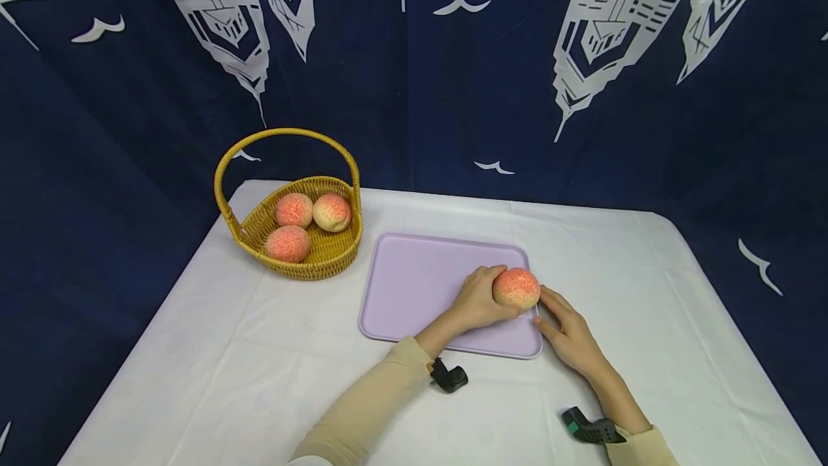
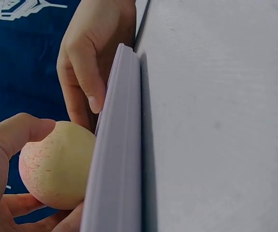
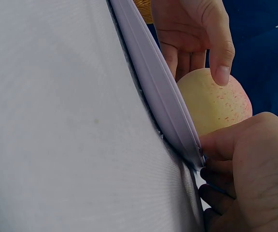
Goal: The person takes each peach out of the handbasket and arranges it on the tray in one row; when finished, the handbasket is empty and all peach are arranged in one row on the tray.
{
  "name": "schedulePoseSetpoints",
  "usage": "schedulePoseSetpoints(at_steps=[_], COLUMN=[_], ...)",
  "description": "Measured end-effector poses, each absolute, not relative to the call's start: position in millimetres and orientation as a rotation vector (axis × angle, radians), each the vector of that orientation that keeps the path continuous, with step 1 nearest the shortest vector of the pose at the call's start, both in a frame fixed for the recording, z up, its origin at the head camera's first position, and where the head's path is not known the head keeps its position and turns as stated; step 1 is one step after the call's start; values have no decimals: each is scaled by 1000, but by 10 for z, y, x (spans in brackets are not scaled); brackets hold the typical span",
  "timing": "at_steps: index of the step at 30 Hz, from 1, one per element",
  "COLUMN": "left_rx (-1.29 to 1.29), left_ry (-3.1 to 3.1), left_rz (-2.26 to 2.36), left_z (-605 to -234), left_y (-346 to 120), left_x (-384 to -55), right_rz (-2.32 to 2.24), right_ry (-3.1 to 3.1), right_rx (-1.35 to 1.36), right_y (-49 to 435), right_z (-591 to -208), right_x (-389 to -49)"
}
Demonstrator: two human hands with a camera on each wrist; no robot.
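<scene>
A peach (image 1: pixel 517 288), pink-speckled above and pale yellow below, is at the right side of the lilac tray (image 1: pixel 414 272). My left hand (image 1: pixel 481 299) grips it from the left, thumb and fingers curled about its sides. In the left wrist view the peach (image 2: pixel 59 164) sits low, close to the tray rim (image 2: pixel 122 145). My right hand (image 1: pixel 574 336) is at the tray's right edge, its fingers extended toward the peach. Its thumb lies by the rim in the right wrist view, where the peach (image 3: pixel 214 104) is partly hidden behind the tray.
A yellow woven basket (image 1: pixel 333 265) with a tall arched handle stands at the back left, holding three peaches (image 1: pixel 288 244). A white cloth (image 1: pixel 259 372) covers the table. Behind it hangs a dark blue curtain (image 1: pixel 453 92) printed with white buildings and birds.
</scene>
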State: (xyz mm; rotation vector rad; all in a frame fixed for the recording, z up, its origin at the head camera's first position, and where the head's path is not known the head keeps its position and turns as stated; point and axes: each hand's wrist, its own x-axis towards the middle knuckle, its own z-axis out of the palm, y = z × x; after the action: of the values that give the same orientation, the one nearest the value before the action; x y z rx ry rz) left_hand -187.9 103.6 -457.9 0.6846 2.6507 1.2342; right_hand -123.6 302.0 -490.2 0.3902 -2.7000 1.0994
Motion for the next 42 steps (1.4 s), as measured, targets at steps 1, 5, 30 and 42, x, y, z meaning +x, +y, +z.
schedulePoseSetpoints(at_steps=[1,5,30,42], left_rx=[688,686,839,359], left_ry=[2652,2658,2916,3377], left_rz=[1233,1230,1332,1369], left_z=[-4585,-4599,-3944,-3971], left_y=[1038,1037,-72,-1353], left_x=[-1880,-1888,-1700,-1970], right_rz=[1100,1096,1098,1087], right_ry=[-2700,-2702,-2731,-2727], right_rx=[390,389,352,359], right_y=[3017,3009,3018,3021], right_z=[-4901,-4901,-4901,-4903], right_x=[-1238,-1240,-1249,-1248])
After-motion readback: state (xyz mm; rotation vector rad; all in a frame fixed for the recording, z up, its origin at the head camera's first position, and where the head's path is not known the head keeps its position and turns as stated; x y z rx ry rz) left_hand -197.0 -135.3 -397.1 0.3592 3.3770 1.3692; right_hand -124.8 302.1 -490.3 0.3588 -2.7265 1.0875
